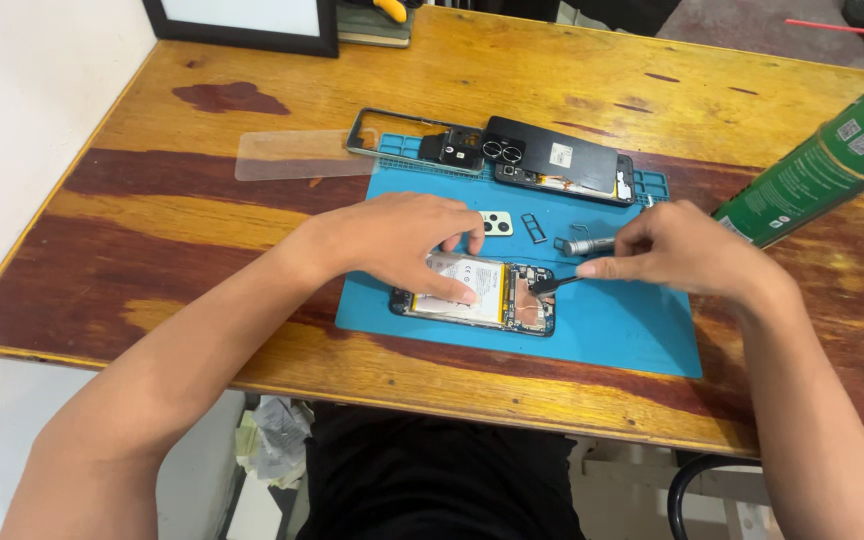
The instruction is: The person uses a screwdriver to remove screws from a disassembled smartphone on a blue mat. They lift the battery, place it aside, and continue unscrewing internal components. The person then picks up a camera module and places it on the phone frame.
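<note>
Opened phone under both hands on the blue mat.

The left hand [407, 240] presses spread fingers [457, 293] onto the opened phone [477, 297], which lies at the blue mat's [612, 335] near edge on the desk [152, 220]. The right hand [687, 250] pinches a thin black tool [552, 284], tip touching the phone's upper end. A green spray can [822, 160] juts in at right.

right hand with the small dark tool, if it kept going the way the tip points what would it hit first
The right hand aims its dark tool leftward, so it would likely first meet the opened phone, at its exposed board beside the battery; the tip already looks on it, though depth is unclear.
</note>
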